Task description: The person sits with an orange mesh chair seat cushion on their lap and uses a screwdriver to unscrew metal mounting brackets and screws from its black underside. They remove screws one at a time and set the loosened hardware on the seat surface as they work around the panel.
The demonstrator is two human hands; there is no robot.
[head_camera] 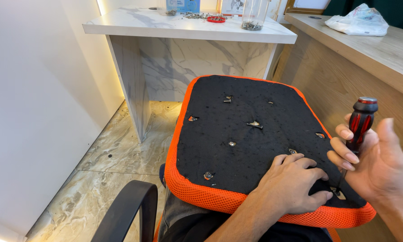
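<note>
One seat cushion (pixel 246 134), turned underside up, resting on the person's lap in the near centre; black fabric panel, speckled, bordered by orange mesh edging; roughly nine small holes torn in the fabric, most showing metal fittings or screws. One screwdriver (pixel 360 123), black and red grip with a red cap, held nearly upright at the near right corner of the cushion; its thin shaft runs down to a fitting there. Right hand (pixel 376 163): fingers curled around the lower grip, pinching it. Left hand (pixel 293 183): palm down, fingers bent and pressed on the black fabric just beside the shaft. One black chair armrest (pixel 129 208), near left. One white marble counter (pixel 134 27), far; on it two clear jars, one red dish, scattered screws. One wooden counter (pixel 367 49), right, carrying one white plastic bag (pixel 360 21). Marble tile floor (pixel 120 152).
</note>
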